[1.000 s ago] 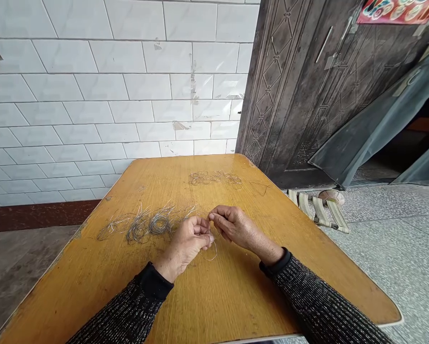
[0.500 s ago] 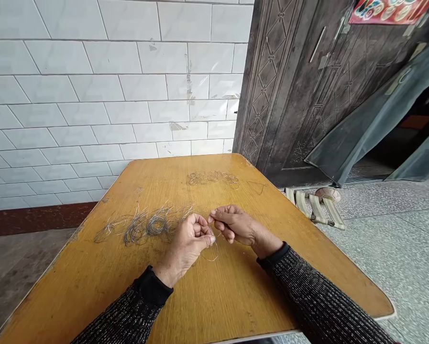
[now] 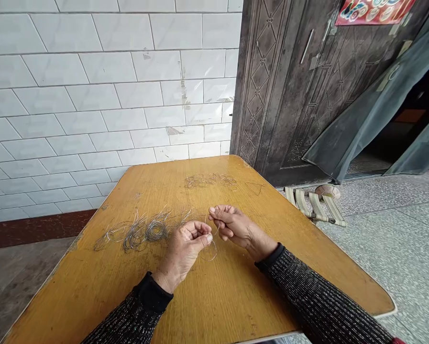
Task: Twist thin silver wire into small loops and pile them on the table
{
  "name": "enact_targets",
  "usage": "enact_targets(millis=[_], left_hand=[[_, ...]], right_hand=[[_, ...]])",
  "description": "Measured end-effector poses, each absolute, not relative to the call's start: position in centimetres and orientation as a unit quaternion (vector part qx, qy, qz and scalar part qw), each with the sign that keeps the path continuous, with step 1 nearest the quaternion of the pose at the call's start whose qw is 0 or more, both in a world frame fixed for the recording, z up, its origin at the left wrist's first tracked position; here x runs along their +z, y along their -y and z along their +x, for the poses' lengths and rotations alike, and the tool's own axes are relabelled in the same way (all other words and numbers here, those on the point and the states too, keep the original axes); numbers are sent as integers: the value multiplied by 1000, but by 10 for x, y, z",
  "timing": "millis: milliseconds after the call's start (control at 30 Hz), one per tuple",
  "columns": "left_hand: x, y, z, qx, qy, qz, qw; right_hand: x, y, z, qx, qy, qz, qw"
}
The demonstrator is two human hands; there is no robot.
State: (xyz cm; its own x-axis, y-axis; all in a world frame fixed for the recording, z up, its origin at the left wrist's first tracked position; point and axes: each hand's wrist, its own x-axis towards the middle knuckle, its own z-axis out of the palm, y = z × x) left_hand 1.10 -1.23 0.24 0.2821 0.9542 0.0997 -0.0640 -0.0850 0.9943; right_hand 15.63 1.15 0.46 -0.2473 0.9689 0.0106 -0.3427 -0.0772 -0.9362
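Over the middle of the table, my left hand (image 3: pixel 188 251) pinches a thin wire (image 3: pixel 214 253) between thumb and forefinger. A loop of that wire hangs below the fingertips. My right hand (image 3: pixel 234 227) is closed in a pinch on the same wire, a little to the right and slightly higher, with a small gap between the hands. Just beyond my left hand lie grey wire coils (image 3: pixel 157 230), with loose ends sticking up; my hand covers part of the bundle at the right. Farther back rests a row of thin coppery wire rings (image 3: pixel 211 180).
The worn wooden table (image 3: pixel 217 306) reaches to a white tiled wall (image 3: pixel 117 95). A dark carved door (image 3: pixel 289 95) and a grey curtain (image 3: pixel 365 119) stand at the right. On the floor beside the table is a striped webbing stool (image 3: pixel 316 205), with a round ball-like object (image 3: pixel 328 191) behind it.
My left hand has drawn slightly left and down, so the fingertips are farther apart. My right hand has barely moved. The camera view has shifted a little.
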Motion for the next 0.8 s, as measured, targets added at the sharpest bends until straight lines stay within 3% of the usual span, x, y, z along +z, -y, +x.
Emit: enact_targets(millis=[167, 333, 533, 800], left_hand=[[2, 13, 11, 458, -366, 550, 594], [-1, 0, 6, 512, -394, 511, 567], [-4, -14, -1, 606, -417, 454, 503], [2, -8, 0, 557, -429, 414, 579]], right_hand=[[0, -14, 153, 679, 432, -324, 498], [4, -8, 148, 561, 513, -372, 533], [-8, -2, 138, 511, 670, -387, 375], [-13, 2, 132, 453, 736, -382, 328]])
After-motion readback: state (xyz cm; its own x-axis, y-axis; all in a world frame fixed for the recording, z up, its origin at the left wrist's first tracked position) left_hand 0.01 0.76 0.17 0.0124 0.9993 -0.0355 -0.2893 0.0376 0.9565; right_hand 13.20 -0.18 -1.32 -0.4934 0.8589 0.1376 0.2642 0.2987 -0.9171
